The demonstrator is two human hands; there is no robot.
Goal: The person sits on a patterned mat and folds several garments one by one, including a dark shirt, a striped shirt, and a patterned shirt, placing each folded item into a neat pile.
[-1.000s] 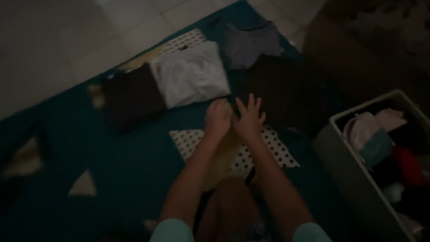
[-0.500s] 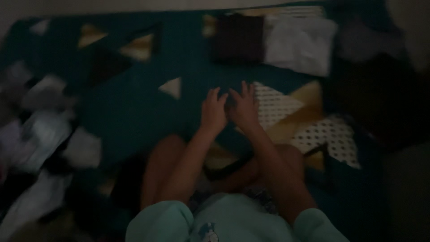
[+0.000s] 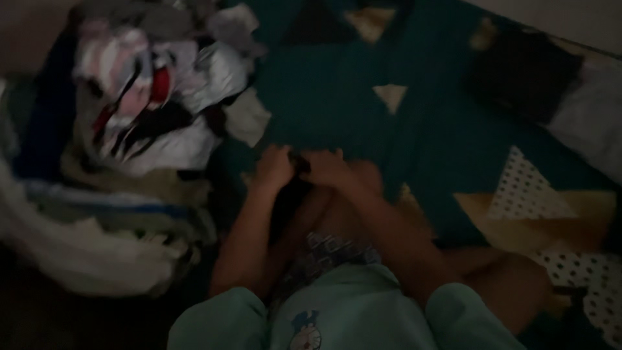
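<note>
Laundry heaped in a loose pile (image 3: 139, 97) now fills the person's left side, where half a second ago only rug (image 3: 337, 97) showed; left hand (image 3: 273, 167) and right hand (image 3: 327, 165) meet near it, curled, grip unclear in the dimness.

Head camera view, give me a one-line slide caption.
Seated person's left hand and right hand meet over a teal patterned mat, beside a heap of clothes.

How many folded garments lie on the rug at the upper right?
2: a dark folded garment near the rug's top right edge, and a white folded garment just right of it, cut off by the frame. More may lie out of view.
</note>
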